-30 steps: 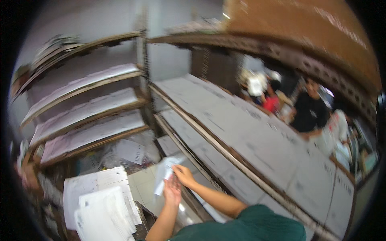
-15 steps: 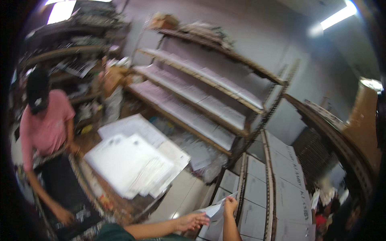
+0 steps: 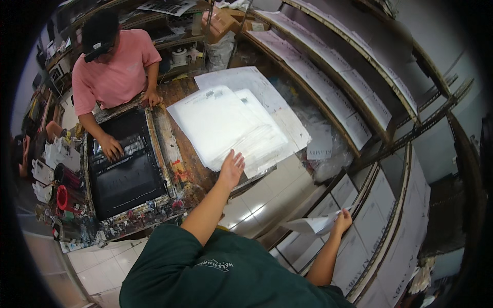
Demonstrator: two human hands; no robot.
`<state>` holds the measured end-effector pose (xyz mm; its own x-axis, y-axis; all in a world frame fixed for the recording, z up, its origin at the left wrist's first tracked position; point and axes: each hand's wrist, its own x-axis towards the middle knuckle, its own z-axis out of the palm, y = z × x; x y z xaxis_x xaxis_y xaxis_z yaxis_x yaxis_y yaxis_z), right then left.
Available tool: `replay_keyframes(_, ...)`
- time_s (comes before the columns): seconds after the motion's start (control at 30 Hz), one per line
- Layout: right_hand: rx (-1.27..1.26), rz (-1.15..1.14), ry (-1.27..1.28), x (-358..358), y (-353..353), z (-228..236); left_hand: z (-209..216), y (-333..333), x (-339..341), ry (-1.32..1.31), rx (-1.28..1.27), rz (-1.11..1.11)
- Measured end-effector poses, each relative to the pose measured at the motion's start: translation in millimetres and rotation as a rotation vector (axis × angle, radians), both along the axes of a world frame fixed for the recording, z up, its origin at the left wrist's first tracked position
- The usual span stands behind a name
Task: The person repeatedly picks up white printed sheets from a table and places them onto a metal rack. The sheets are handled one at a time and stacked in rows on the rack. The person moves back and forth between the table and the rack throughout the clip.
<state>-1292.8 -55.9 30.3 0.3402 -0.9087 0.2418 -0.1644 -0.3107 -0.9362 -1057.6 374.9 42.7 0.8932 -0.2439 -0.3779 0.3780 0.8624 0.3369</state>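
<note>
My left hand (image 3: 233,168) reaches out over the near edge of a fanned stack of white sheets (image 3: 226,123), fingers apart and nothing held in them. Whether its fingertips touch the stack, I cannot tell. Off to the right, my right hand (image 3: 343,220) pinches the edge of one thin white sheet (image 3: 314,225), which hangs bent beside a rack of laid-out sheets (image 3: 362,246). The stack lies on a paint-stained wooden table (image 3: 191,172), partly on a larger pale sheet (image 3: 295,126).
Across the table a co-worker in a pink shirt (image 3: 120,66) has one hand on a squeegee in a black-inked printing screen (image 3: 126,192). Sloping shelves of printed sheets (image 3: 339,72) stand at the far right. Paint tubs (image 3: 64,197) crowd the left edge. Tiled floor (image 3: 262,197) shows between table and rack.
My left hand has left the sheet and swung over to the stack. My right hand still has the sheet. The view has turned down and left, bringing the screen into fuller sight.
</note>
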Motion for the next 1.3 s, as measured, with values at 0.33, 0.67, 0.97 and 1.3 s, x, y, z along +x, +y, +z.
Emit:
replay_keyframes(0.33,-0.134,-0.164,0.228,10.8,55.1,73.1,-8.7,9.4,12.2,-0.063,-0.012,-0.198)
replay_keyframes(0.67,-0.100,-0.353,0.192,-32.2,43.6,87.1,-46.8,-42.4,37.9,-0.055,0.110,-0.379)
replay_keyframes(0.97,0.013,-0.139,0.167,-26.8,27.4,28.6,-69.6,-43.7,62.5,0.167,-0.003,-0.130)
replay_keyframes(1.3,0.087,0.109,0.128,20.9,11.1,9.5,-64.6,7.1,66.5,0.058,-0.096,0.340)
